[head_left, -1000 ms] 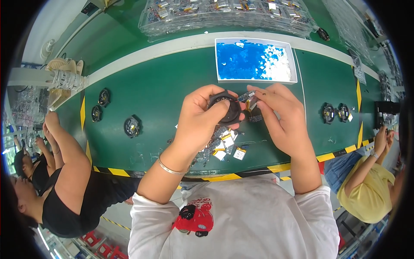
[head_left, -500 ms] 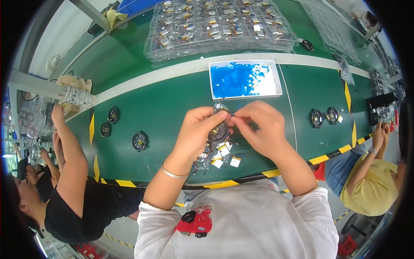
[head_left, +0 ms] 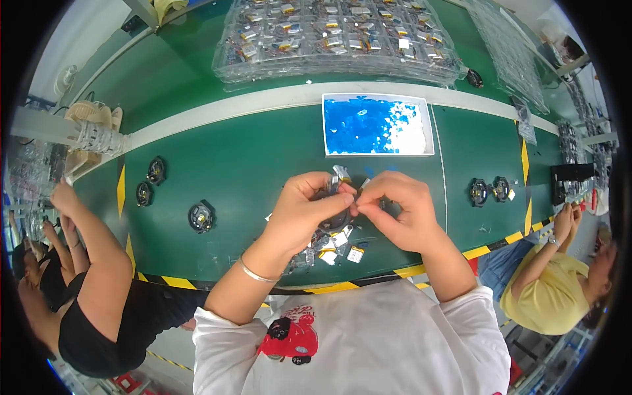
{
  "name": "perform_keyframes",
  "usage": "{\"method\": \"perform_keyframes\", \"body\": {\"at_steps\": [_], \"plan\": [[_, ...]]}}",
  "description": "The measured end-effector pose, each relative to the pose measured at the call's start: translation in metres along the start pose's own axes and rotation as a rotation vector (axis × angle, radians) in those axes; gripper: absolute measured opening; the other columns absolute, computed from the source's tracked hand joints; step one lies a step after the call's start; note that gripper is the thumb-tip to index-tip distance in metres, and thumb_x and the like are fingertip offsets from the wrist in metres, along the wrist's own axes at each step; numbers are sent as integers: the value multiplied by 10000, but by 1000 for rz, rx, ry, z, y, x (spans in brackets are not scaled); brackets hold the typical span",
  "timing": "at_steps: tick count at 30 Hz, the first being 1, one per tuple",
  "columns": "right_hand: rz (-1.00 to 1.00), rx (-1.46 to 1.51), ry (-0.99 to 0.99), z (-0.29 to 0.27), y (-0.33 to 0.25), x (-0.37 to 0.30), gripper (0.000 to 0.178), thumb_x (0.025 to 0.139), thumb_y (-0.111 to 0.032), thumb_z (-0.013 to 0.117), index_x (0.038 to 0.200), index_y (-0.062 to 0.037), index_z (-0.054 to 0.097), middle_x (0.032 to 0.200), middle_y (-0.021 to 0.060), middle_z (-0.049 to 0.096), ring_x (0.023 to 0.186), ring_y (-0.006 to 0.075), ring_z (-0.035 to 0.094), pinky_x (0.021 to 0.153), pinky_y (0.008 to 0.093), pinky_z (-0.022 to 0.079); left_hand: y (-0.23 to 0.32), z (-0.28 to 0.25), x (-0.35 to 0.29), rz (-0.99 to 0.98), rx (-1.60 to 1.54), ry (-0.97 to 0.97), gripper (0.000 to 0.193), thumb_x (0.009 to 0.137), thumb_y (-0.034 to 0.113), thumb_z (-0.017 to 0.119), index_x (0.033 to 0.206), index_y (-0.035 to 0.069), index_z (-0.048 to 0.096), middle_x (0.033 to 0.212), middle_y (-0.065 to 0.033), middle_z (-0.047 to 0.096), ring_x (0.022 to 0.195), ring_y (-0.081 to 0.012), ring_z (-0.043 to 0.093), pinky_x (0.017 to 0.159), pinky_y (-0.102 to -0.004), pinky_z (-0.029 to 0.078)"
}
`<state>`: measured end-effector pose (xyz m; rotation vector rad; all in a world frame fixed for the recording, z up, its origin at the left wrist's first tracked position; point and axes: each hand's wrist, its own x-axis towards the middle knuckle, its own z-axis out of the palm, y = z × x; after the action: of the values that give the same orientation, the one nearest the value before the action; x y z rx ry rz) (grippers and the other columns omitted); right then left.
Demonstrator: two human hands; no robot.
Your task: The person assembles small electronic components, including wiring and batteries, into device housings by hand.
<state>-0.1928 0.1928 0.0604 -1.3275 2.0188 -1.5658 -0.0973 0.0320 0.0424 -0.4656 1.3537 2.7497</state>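
My left hand [head_left: 304, 209] is closed around a round black device housing [head_left: 336, 221], whose rim shows below the thumb. A small silver battery [head_left: 341, 173] sticks out at the far side of that hand. My right hand [head_left: 403, 209] is closed in a pinch, its fingertips close against the left thumb tip. What it pinches is too small and too hidden to name. Just under the hands, a loose pile of small flat batteries [head_left: 355, 254] lies on the green table, partly covered by the left hand and housing.
Beyond my hands stands a white box [head_left: 324, 128] with blue and white bits. Stacked clear trays [head_left: 283, 69] of batteries lie behind it. More black housings rest at left [head_left: 201, 216] and right [head_left: 478, 191]. Co-workers sit on both sides. Striped tape marks the near edge [head_left: 332, 288].
The view has shifted a little. Both hands stay together at the housing; the silver battery now shows more plainly beyond the left hand, and the right fingers are curled more tightly.
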Motion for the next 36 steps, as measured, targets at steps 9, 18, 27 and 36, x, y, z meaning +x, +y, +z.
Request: {"method": "perform_keyframes", "body": {"at_steps": [9, 18, 27, 36], "plan": [[75, -359, 166, -33, 19, -28, 118, 711, 41, 680, 803, -23, 641, 777, 100, 611, 700, 244, 586, 634, 322, 465, -2, 3, -6, -87, 245, -103, 50, 810, 2, 659, 818, -30, 622, 770, -69, 654, 718, -108, 623, 643, -216, 490], [17, -574, 184, -45, 29, -45, 210, 718, 58, 647, 920, 9, 676, 841, 132, 644, 767, 272, 618, 681, 330, 491, -5, 11, -6, 33, 160, 30, 44, 828, -1, 624, 808, 16, 589, 768, -97, 644, 692, -180, 653, 633, -299, 527], [-158, -353, 214, 6, -14, -26, 177, 698, 36, 708, 866, -3, 671, 813, 106, 676, 719, 204, 667, 640, 281, 513, -8, 15, -6, 44, 111, -40, 95, 868, 13, 584, 948, -28, 616, 838, -97, 664, 750, -137, 649, 658, -245, 527], [-2, -219, 307, 9, -14, -33, 159, 663, 71, 699, 799, 1, 657, 803, 104, 647, 718, 222, 614, 681, 298, 492, -7, 29, -14, -54, 155, -41, 305, 907, -42, 441, 1210, -27, 467, 1134, -124, 592, 962, -171, 616, 746, -278, 556]]}}
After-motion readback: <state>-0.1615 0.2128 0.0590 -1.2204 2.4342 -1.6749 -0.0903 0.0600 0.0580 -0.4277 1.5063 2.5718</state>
